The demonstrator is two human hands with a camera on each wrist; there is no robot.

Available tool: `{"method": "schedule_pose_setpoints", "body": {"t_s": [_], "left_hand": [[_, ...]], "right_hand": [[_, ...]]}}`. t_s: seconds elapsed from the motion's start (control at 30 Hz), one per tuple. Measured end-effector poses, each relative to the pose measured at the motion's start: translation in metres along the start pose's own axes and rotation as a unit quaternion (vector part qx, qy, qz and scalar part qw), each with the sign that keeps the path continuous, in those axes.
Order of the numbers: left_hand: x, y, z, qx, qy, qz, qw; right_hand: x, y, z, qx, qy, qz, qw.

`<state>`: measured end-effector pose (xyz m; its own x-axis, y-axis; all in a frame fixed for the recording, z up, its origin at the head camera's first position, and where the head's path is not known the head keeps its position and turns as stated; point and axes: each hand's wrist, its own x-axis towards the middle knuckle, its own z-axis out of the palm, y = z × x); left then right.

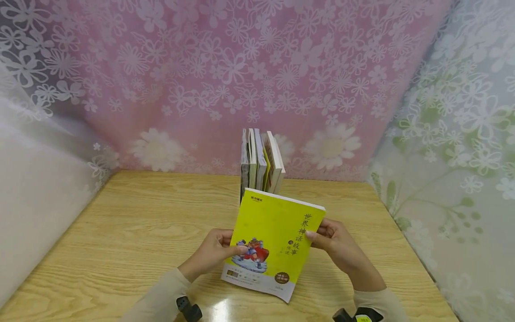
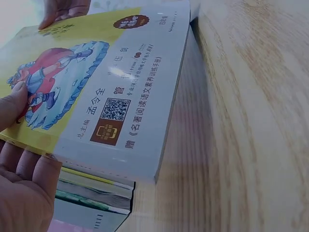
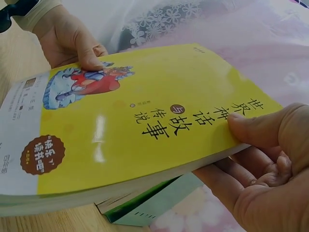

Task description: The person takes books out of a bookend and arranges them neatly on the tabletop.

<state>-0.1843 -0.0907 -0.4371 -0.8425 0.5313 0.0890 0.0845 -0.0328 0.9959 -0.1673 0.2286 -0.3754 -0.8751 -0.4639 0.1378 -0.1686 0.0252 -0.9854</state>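
Note:
A yellow paperback book (image 1: 273, 228) with a white lower band and a cartoon figure on its cover is held up, tilted, in the head view. My left hand (image 1: 215, 250) grips its left edge, thumb on the cover by the figure and fingers behind. On the opposite edge, my right hand (image 1: 342, 246) pinches the book, its thumb beside the large black title characters. The right wrist view shows the right fingers (image 3: 227, 186) curled under the cover. Behind the yellow book, a row of upright books (image 1: 259, 156) stands on the table, its lower part hidden.
The wood-grain table (image 1: 161, 210) runs back to a pink flowered curtain (image 1: 241, 80). Pale flowered sheeting (image 1: 454, 156) hangs along the right side, and a whitish sheet (image 1: 36, 179) closes the left. A bookend-like pale green panel (image 3: 154, 208) shows beneath the book in the right wrist view.

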Motion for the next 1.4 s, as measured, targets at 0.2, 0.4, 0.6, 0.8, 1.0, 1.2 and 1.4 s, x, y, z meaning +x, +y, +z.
{"method": "schedule_pose_setpoints", "body": {"t_s": [0.2,0.4,0.6,0.8,1.0,1.2,1.4], "left_hand": [[-0.012,0.007,-0.011,0.014,0.015,-0.006,0.9998],[-0.024,0.010,-0.026,0.022,0.019,-0.007,0.9995],[-0.037,0.014,-0.045,0.020,0.037,-0.009,0.9991],[-0.054,0.019,-0.067,0.031,0.062,-0.012,0.9975],[-0.072,0.027,-0.090,0.045,0.091,-0.042,0.9939],[-0.094,0.031,-0.118,0.075,0.134,-0.076,0.9852],[-0.112,0.034,-0.148,0.098,0.169,-0.085,0.9770]], "right_hand": [[0.010,0.004,0.003,0.008,-0.022,0.013,0.9996],[0.016,0.007,0.005,0.011,-0.039,0.023,0.9989],[0.023,0.009,0.006,0.002,-0.009,0.049,0.9987],[0.033,0.012,0.008,-0.015,0.032,0.053,0.9980],[0.045,0.013,0.011,-0.023,0.085,0.051,0.9948],[0.057,0.013,0.019,-0.034,0.137,0.045,0.9890],[0.067,0.012,0.024,-0.090,0.179,0.028,0.9794]]}}
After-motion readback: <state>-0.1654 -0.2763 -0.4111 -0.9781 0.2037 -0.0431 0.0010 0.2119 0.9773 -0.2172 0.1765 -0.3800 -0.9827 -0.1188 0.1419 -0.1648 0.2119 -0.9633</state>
